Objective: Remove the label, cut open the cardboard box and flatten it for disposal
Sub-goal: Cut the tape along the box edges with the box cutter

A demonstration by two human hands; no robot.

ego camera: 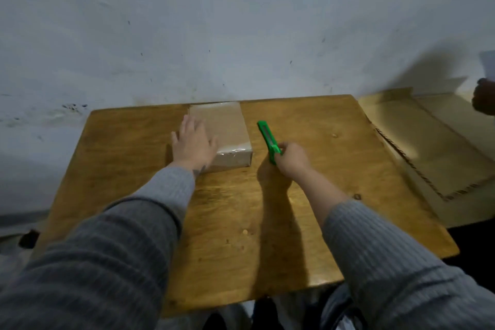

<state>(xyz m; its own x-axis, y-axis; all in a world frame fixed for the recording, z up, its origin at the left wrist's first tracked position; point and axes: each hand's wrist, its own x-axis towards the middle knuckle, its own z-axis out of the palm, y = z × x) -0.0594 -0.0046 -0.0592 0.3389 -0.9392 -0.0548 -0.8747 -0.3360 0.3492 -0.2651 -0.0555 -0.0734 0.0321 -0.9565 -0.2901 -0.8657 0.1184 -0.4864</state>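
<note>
Grey ribbed sleeves (101, 257) are reaching in from 6 o'clock across wooden worktop (230, 244). Left hand (194, 143) is lying flat, fingers spread, pressing on the 9 o'clock side of the taped cardboard box (227, 128), which is sitting at worktop's 12 o'clock edge. Right hand (290, 159) is closing round the green box cutter (269, 142), just at box's 3 o'clock side, apart from it.

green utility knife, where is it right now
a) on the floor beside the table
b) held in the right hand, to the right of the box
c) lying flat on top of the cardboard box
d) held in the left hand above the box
b: the right hand has its grip on the green plastic utility knife, right of the brown taped cardboard box, where the left hand rests flat.
</note>
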